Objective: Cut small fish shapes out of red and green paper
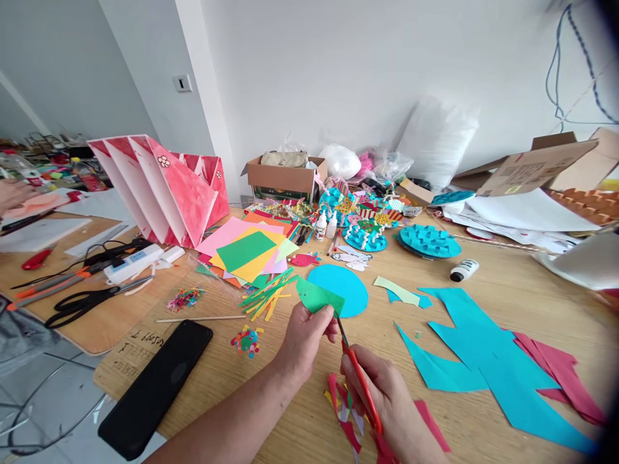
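Note:
My left hand [304, 335] pinches a small piece of green paper [316, 298] and holds it up above the wooden table [503, 283]. My right hand [382, 396] grips red-handled scissors [360, 380], whose blades point up and touch the green paper's lower right edge. Just behind the paper lies a blue paper circle [345, 287]. Red and mixed paper scraps [345, 409] lie under my right hand.
A black phone [157, 386] lies front left, beside a thin wooden stick [200, 318]. Blue offcuts [488, 364] and red paper [563, 377] spread at right. Stacked coloured sheets [249, 252], a red folded paper structure [159, 187], black scissors [87, 301], glue bottles [325, 225] and cardboard boxes stand behind. Another person's hand [12, 193] shows far left.

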The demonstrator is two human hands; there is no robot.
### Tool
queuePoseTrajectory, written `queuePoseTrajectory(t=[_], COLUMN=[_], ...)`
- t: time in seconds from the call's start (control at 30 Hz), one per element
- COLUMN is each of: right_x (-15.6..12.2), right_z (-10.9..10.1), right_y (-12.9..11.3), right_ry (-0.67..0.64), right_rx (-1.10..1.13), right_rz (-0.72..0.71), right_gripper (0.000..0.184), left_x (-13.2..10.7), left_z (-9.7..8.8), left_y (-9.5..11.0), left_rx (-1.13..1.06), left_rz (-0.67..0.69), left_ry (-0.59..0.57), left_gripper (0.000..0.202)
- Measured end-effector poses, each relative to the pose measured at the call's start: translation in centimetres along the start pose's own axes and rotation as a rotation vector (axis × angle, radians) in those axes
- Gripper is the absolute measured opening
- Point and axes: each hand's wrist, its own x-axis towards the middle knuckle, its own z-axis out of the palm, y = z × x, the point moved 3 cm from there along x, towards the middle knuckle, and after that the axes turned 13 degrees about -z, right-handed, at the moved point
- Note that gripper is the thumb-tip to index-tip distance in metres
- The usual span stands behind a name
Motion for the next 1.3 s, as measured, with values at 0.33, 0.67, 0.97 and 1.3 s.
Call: queuePoseTrajectory(t=[0.33, 0.67, 0.97, 1.3], right_x=[0.05, -0.07, -0.08, 0.26], right_z=[-0.05, -0.01, -0.10, -0.85], right_y=[-0.19, 0.13, 0.08, 0.11], right_ry=[0.030, 0.016, 0.033, 0.005], right_rx=[0.029, 0.059, 0.003, -0.107], right_rz=[0.016, 0.014, 0.001, -0.025], right_gripper=[0.038, 0.036, 0.036, 0.039], left_x=[-0.35, -0.31, -0.40, -0.05], left_z=[0.06, 0.17, 0.14, -0.35], left_y=[0.37, -0.06, -0.08, 0.69], left_rx=[-0.054, -0.040, -0.063, -0.105], left_rz=[-0.022, -0.022, -0.031, -0.026], left_ry=[0.018, 0.006, 0.016, -0.024], left_gripper=[0.019, 0.020, 0.019, 0.022])
